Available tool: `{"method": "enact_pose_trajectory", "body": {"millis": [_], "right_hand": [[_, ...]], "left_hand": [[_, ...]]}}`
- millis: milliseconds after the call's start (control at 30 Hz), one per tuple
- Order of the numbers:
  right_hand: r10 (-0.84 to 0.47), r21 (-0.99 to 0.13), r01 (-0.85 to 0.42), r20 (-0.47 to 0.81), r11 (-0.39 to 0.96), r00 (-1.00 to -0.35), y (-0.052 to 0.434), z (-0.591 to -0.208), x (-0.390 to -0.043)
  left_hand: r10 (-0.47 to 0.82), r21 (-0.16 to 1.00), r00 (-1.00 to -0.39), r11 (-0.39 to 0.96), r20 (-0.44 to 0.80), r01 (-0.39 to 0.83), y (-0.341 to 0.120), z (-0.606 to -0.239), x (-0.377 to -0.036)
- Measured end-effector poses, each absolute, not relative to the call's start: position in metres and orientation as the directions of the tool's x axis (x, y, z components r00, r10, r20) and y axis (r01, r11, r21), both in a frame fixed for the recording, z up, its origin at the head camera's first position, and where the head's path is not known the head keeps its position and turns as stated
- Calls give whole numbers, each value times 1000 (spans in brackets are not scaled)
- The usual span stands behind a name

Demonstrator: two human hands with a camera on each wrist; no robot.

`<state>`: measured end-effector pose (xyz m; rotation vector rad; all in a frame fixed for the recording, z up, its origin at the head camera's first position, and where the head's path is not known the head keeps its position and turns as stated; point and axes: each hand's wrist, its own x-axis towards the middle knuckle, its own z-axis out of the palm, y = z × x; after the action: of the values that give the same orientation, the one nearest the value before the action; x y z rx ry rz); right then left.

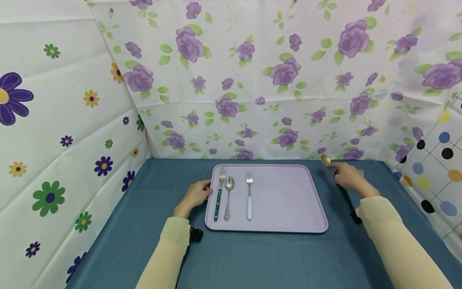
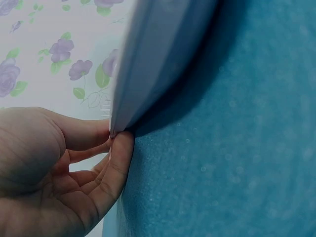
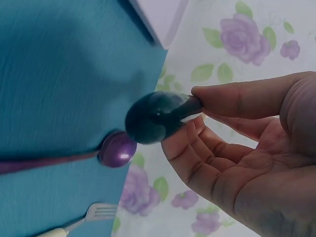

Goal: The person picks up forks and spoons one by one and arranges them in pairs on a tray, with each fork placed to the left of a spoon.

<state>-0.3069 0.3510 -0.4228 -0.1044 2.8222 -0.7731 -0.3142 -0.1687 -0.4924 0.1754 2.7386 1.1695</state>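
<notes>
My left hand [image 1: 197, 193] pinches the left rim of a pale lilac tray [image 1: 285, 200]. In the left wrist view its thumb and fingers [image 2: 121, 158] meet at the tray edge. On the tray lie a fork with a dark green handle [image 1: 218, 204], a silver spoon with an ornate handle [image 1: 227, 200] and a fork with a mint handle [image 1: 249, 204]. Right of the tray, my right hand [image 1: 348, 176] pinches a spoon [image 3: 158, 118] just behind its bowl, which looks golden in the head view. The hand hides the spoon's handle.
Beneath the right hand, a purple spoon [image 3: 117, 149] and a light-handled fork [image 3: 101, 212] lie on the blue-green tablecloth [image 1: 274, 257]. A flowered sheet [image 1: 252, 88] rises along the back edge. Patterned sheets also stand at the left [image 1: 72, 172] and right.
</notes>
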Motion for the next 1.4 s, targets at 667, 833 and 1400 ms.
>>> {"method": "enact_pose_trajectory", "body": {"millis": [667,833,1400], "right_hand": [[-223,-547,-91,-180,832,-958,295,-423,-312],[-221,-532,-97,-175,841,-959,277,-425,-311],[-261,-557,-140,-144,819,-955,233,-438,-313]], "left_hand": [[174,721,-979,692,-104,47,-168,-490,-313],[177,718,-979,695,-103,50,-167,-489,-313],[174,722,-980,690,-96,51,-168,-491,-313]]}}
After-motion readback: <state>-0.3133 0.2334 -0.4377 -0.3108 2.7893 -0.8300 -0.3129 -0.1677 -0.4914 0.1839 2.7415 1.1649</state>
